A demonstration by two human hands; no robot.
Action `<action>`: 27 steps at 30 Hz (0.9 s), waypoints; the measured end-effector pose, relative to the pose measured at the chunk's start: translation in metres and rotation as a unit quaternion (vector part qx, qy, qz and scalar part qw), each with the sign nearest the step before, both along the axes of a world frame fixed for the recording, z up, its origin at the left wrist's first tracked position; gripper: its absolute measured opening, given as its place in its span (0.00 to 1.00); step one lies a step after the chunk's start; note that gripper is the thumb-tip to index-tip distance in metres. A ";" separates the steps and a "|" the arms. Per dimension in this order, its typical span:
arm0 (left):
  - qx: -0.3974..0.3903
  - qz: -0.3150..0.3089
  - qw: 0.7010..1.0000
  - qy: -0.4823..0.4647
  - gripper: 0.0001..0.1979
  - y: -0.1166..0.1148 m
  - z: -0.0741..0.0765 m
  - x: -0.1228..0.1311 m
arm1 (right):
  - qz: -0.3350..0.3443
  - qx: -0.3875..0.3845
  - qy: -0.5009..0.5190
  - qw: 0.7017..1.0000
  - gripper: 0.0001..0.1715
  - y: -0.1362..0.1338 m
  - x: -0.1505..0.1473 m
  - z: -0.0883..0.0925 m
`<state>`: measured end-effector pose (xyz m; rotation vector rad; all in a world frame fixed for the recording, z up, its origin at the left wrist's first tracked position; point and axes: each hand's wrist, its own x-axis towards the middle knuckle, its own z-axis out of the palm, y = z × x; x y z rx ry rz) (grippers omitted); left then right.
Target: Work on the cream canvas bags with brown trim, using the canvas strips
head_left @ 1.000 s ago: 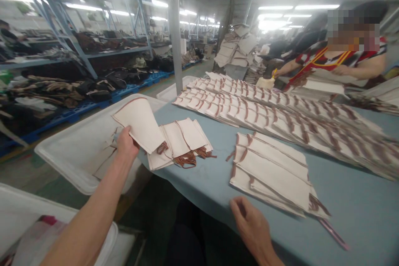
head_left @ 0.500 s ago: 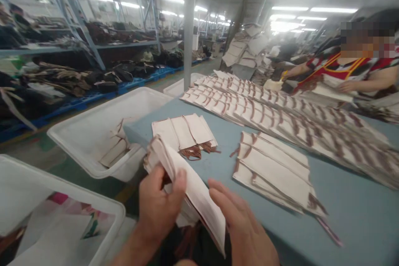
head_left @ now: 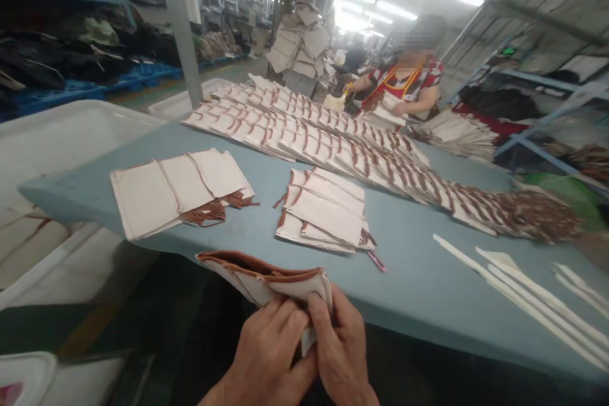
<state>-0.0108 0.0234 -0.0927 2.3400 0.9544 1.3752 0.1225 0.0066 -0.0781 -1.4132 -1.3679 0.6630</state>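
A cream cloth pouch with brown edging hangs in front of me at the table's near edge, its mouth gaping a little at the top. My left hand is closed on its lower front. Against it, my right hand pinches the right end, thumb on the near face and fingers behind. On the table, a small pile of cream pouches with brown cords lies to the left. Another pile lies beyond my hands, with a thin pink-purple tool by its near corner.
Long overlapping rows of similar pouches cross the blue-grey table. Cream strips lie at right. White bins stand left, a metal post behind. A co-worker handles cloth across the table.
My view has swung right. The held cloth has turned so its brown-edged mouth faces up. My right hand, flat beside it before, now grips it next to my left hand.
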 end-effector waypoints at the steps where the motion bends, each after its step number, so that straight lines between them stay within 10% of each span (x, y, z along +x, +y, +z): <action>1: -0.006 -0.021 1.000 -0.017 0.06 -0.001 0.006 -0.003 | 0.006 0.000 -0.007 1.000 0.17 -0.002 0.010 0.002; 10: -0.023 0.022 0.999 0.018 0.04 0.014 0.019 -0.001 | 0.105 0.048 -0.061 0.991 0.14 -0.018 0.045 0.013; 27: 0.111 -0.012 0.992 0.057 0.12 0.003 -0.012 0.065 | -0.134 -0.021 0.048 0.990 0.15 -0.060 0.067 -0.013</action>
